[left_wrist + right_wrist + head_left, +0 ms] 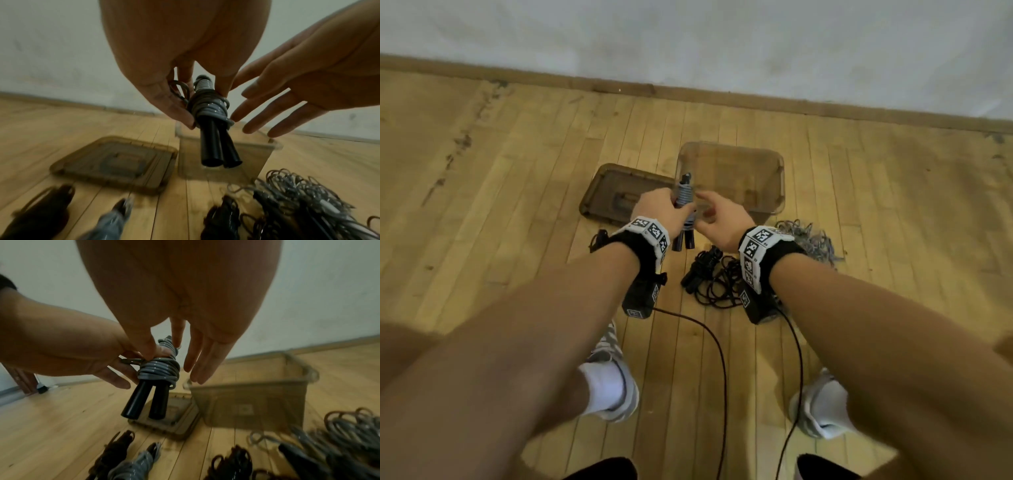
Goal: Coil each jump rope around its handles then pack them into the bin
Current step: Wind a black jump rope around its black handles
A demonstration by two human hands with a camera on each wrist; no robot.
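Now the left hand (659,209) grips the grey rope (209,105), wound round its two black handles (220,151), fingers (180,112) curled about the coil. It is held in the air at the near left corner of the bin (774,164). The right hand (717,219) hovers beside the coil with fingers (197,356) straight and slightly spread; whether they touch the cord I cannot tell.

To finish well, I judge the loose end should be tucked under a turn, the coil kept squeezed so it does not spring off, then laid flat along the bin's wall to leave room.

Counts: one bin; one lid (616,195) on the floor left of it; one coiled rope in hand; one loose black rope (709,277) and one loose grey tangle (811,240) on the floor. The wrist views show two more bundles, black (115,451) and grey (137,464), near the feet, blurred.
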